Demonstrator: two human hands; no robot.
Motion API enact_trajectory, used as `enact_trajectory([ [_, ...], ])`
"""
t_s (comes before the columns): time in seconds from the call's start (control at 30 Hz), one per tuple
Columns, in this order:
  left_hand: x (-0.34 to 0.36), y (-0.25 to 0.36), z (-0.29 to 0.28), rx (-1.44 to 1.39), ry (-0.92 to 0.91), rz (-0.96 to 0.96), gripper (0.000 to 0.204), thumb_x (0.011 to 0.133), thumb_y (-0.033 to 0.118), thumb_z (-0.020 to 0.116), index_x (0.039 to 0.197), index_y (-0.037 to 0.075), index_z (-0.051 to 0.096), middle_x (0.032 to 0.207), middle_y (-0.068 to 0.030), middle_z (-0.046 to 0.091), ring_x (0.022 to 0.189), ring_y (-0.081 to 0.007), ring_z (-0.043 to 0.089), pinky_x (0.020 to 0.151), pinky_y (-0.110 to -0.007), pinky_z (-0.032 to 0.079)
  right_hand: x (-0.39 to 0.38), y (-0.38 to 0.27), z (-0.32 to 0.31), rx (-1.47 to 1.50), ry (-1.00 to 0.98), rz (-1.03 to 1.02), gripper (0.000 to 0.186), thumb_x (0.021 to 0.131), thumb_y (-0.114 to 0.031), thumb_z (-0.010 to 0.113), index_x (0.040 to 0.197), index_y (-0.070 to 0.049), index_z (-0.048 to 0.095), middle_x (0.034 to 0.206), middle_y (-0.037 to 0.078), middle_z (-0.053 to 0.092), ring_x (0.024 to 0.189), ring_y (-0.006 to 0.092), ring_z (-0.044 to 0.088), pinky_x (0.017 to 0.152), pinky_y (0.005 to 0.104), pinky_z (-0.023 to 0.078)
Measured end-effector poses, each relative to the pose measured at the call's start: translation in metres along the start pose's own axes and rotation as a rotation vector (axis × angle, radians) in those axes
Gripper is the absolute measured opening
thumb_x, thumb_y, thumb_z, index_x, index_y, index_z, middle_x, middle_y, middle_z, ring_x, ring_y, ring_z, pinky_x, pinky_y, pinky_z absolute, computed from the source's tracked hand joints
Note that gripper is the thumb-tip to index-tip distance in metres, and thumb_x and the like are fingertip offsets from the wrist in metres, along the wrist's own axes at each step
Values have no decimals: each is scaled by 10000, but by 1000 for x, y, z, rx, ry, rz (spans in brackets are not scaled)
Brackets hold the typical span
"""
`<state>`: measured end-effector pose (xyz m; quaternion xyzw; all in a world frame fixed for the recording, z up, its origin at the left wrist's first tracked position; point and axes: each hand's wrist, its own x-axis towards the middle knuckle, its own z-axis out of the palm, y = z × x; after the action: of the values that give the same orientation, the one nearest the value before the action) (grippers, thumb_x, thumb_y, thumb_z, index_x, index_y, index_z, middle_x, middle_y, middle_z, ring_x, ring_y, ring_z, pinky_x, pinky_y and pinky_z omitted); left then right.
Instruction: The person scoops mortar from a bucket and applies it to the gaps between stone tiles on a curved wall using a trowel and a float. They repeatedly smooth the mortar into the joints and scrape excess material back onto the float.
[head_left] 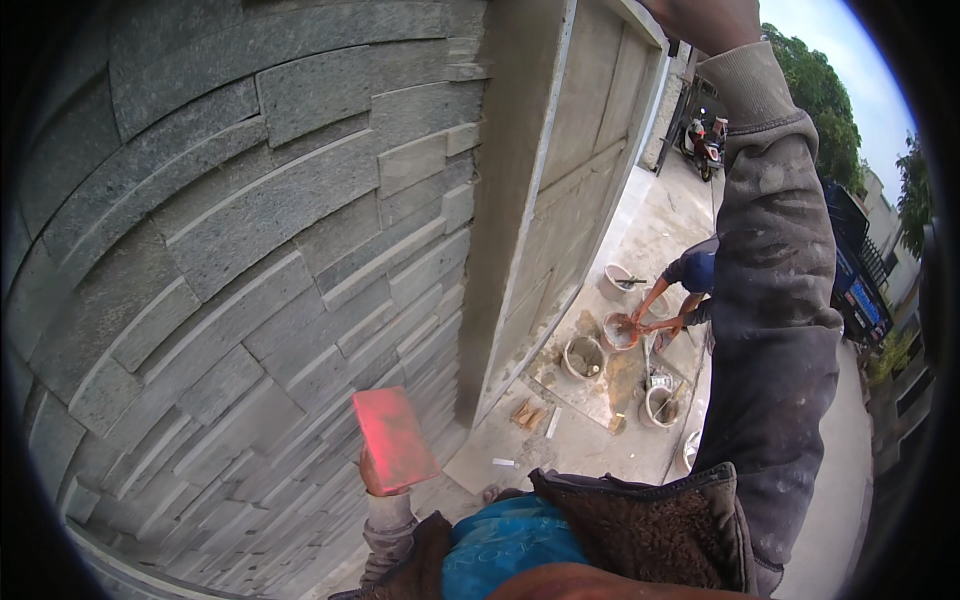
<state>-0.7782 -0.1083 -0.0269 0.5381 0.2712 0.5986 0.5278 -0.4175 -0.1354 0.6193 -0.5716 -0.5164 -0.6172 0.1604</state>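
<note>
My left hand [376, 472] grips a flat red rectangular block [396, 432], held low beside the grey stacked-stone wall [270, 220]; most of its fingers are hidden behind the block. My right hand [705, 20] is raised at the top edge, near the upper end of a grey plastered pillar [592, 100]; its fingers are out of the picture. My right forearm, in a dusty grey sleeve, runs down the right side of the view.
Below, another person [690, 270] bends with both hands at a bucket [619, 334]. Several other buckets [582, 360] and scraps [530, 414] lie on the concrete ground [640, 220]. A scooter [704, 145] stands farther back, and a dark vehicle [860, 280] is at the right.
</note>
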Motion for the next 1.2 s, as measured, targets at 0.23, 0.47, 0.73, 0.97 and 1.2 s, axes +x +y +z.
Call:
enact_trajectory([
  [0.23,4,-1,12,-782,101,-326,547,1004,321,580,1428,-12,490,1346,-186,627,1146,-376,664,951,-527,574,3,1,7,13,53,-38,313,878,-414,717,1034,-144,739,866,138,749,800,332,735,705,442,577],
  [0.47,8,5,21,-442,51,-217,466,1066,305,482,1403,-14,521,1278,-142,660,1108,-271,683,936,-412,578,11,-1,13,1,-42,7,305,873,-390,719,1048,-142,738,883,139,753,825,334,736,727,446,578],
  [0.73,20,25,37,-741,70,-332,445,1090,288,440,1408,-14,512,1290,-130,656,1115,-248,681,940,-382,575,20,11,19,-20,8,-29,332,861,-418,722,1062,-154,744,906,136,755,838,342,732,744,442,577],
  [0.97,17,15,34,-656,66,-268,451,1092,291,436,1416,-16,499,1315,-138,643,1141,-254,670,957,-391,572,20,9,18,54,-16,-35,342,874,-429,715,1069,-150,741,914,139,756,841,340,733,736,442,581],
  [1.2,21,7,36,-658,51,-278,433,1095,267,427,1405,-26,502,1299,-144,652,1111,-268,684,933,-397,588,28,17,16,18,7,-117,329,874,-435,719,1038,-153,751,920,129,756,826,336,732,711,444,581],
])
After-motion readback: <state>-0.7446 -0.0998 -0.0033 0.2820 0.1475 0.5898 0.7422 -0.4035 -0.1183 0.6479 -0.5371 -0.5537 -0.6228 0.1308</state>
